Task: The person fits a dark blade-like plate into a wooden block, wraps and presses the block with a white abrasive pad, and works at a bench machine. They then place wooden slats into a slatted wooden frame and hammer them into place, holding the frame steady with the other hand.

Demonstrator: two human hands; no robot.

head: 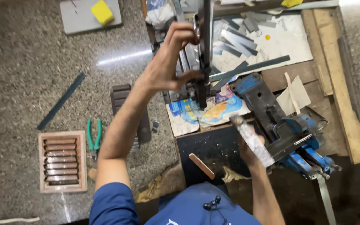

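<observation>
The left hand [173, 62] clamps an upright metal bar [206, 50] at upper centre, long axis running top to bottom, while the right hand [251, 152] grips a blurred file [253, 141] slanting up-left beside the blue vise [280, 121].
</observation>
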